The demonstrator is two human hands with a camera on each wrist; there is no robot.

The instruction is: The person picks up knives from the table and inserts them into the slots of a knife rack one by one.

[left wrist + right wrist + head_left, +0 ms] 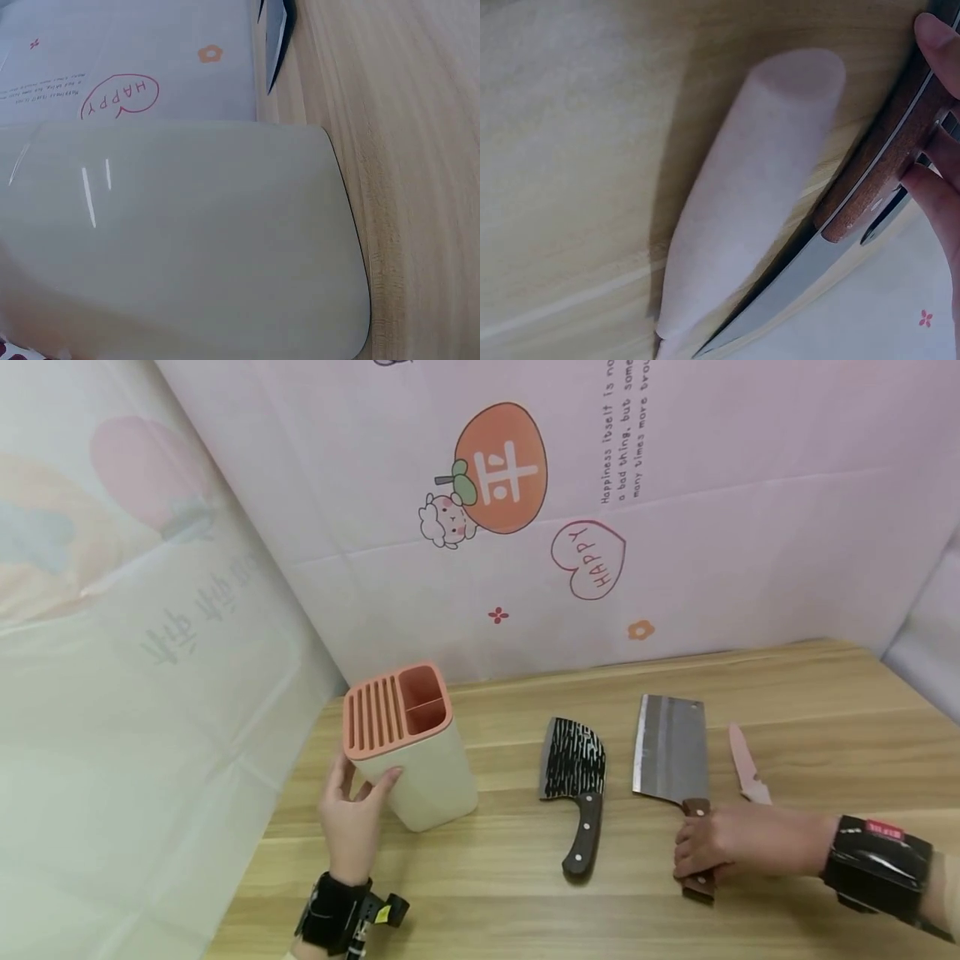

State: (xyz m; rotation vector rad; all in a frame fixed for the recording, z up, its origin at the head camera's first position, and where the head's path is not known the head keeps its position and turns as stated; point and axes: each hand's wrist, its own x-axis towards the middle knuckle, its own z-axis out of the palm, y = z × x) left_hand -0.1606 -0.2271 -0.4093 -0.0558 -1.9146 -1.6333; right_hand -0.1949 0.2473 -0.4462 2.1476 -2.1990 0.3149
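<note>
A cream knife block (431, 785) with a slotted pink top stands upright on the left of the table. My left hand (352, 827) holds its near left corner, thumb on the front face and fingers partly hidden along the side. In the left wrist view the block's smooth wall (195, 232) fills much of the picture. My right hand (750, 842) grips the brown wooden handle of a broad cleaver (672, 747), whose blade lies over the table. The right wrist view shows fingers and thumb on that handle (877, 172). Beside it lies a pink paring knife (742, 760), its handle (757, 187) pale pink.
Between the block and the cleaver lies a dark-patterned chopping knife (576, 760), handle toward me. A printed cloth wall (675, 560) rises along the table's back edge, and another cloth (150, 760) hangs at the left. The wooden table (510, 902) extends in front.
</note>
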